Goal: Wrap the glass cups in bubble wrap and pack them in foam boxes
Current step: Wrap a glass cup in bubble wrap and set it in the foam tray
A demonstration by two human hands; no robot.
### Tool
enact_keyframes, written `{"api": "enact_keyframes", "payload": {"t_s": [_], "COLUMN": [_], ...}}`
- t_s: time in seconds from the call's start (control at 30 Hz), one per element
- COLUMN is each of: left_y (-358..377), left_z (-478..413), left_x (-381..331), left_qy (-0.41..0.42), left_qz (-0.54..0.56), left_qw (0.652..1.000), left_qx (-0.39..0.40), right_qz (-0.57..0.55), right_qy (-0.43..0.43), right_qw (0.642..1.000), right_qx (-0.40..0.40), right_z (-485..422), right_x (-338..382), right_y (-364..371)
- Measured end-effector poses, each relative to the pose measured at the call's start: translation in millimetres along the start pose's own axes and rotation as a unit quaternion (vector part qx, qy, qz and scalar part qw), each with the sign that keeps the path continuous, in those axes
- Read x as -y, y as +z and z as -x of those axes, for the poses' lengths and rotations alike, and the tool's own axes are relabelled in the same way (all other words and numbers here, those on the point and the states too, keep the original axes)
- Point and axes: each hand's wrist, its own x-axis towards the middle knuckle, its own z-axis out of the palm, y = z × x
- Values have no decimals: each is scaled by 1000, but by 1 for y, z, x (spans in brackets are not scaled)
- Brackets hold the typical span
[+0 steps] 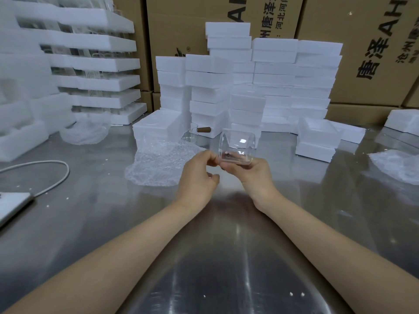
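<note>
lower centre: grey sheet-metal table point(215, 257), brushed, glossy, streaky reflections | centre: clear square-sided glass cup point(238, 146), smooth, glossy | left of it: clear plastic bubble wrap sheet point(158, 164), bumpy, shiny | upper centre: white foam boxes point(274, 71), matt, fine-grained | top: brown cardboard cartons point(362, 41), matt, black print | left: white cable point(56, 171), smooth

Shiny steel table point(90, 223); cardboard cartons point(367, 91) behind.

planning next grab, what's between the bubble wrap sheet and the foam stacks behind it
Head view: a second glass cup with a brown handle stands there, beside the bubble wrap sheet, just before the foam stacks.
</note>
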Motion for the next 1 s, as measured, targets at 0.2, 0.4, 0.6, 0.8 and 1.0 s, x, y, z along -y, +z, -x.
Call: {"api": "enact_keyframes", "payload": {"t_s": [0.2, 0.4, 0.6, 0.8, 1.0], "left_y": [-9, -12, -11, -10, -11], "left_z": [-9, -13, -14, -13, -14], "left_x": [26, 28, 31, 17, 9], "left_qy": [-51, -85, -82, -76, -84], "left_qz": [-262, -233, -186, -30, 67], "left_qw": [963, 967, 978, 995, 986], "left_qx": [41, 53, 40, -48, -125], "right_qz": [45, 35, 35, -9, -81], "right_qy": [-54, -52, -43, -20, 109], "right_qw": [997, 998, 998, 1000, 991], "right_qx": [-20, -8, 10, 3, 14], "right_z": [-2, 2, 1, 0, -5], "right_x": [0, 2, -1, 1, 0], "right_y": [-1, 3, 5, 5, -3]}}
